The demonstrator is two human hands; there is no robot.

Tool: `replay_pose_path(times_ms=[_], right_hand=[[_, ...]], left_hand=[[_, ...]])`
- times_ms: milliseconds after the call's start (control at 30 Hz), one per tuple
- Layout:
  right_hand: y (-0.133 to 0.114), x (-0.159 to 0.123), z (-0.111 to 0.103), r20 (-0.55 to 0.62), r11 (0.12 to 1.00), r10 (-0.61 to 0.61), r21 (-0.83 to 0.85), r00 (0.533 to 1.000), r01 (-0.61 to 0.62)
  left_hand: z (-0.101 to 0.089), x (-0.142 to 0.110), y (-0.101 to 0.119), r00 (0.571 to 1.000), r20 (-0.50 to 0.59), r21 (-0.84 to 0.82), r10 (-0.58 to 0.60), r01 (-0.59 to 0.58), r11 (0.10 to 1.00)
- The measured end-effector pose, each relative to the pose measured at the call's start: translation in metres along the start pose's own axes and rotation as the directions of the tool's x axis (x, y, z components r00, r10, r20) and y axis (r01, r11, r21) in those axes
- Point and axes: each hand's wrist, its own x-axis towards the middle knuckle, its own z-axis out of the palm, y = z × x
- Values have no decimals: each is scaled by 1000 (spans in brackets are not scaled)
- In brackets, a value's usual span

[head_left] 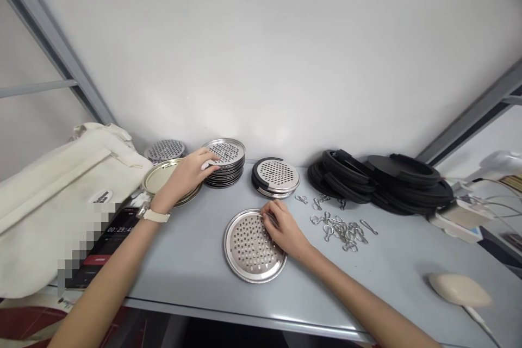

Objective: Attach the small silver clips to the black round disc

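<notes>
With the right hand [285,231] resting loosely curled on the round perforated steel disc [253,247] on the grey bench [196,266], the left hand [191,171] lies spread atop the stack of perforated steel discs [225,161], apparently at the pick-up step, which calls for lifting one disc cleanly.

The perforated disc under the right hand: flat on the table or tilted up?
Flat. The perforated disc lies level, right hand resting on it.

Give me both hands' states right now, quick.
Left hand: open, fingertips resting on the top disc of the stack of perforated discs, gripping nothing.
Right hand: fingers curled, resting on the single perforated disc; grip cannot be told.
</notes>
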Motion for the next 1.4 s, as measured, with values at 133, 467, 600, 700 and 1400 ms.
replay_pose_path(times_ms=[133, 467, 600, 700, 1400], right_hand=[[1, 1, 1, -8, 1000, -13, -5, 1000, 13], [2, 2, 0, -11, 1000, -10, 3, 1000, 10], [1, 2, -2, 1, 1000, -10, 1, 1000, 10], [1, 3, -2, 4, 1000, -2, 8, 1000, 2], [-26, -2, -31, 149, 769, 148, 604, 978, -209]], left_hand=[[2, 1, 1, 999, 37, 14, 8, -8, 1000], [7, 0, 0, 994, 29, 336, 108, -111, 935], [10, 0, 0, 991, -28, 449, 130, -104, 888], [9, 1, 0, 985, -116, 448, 129, -64, 892], [-4, -80, 91, 878, 91, -606, -470, 423, 673]])
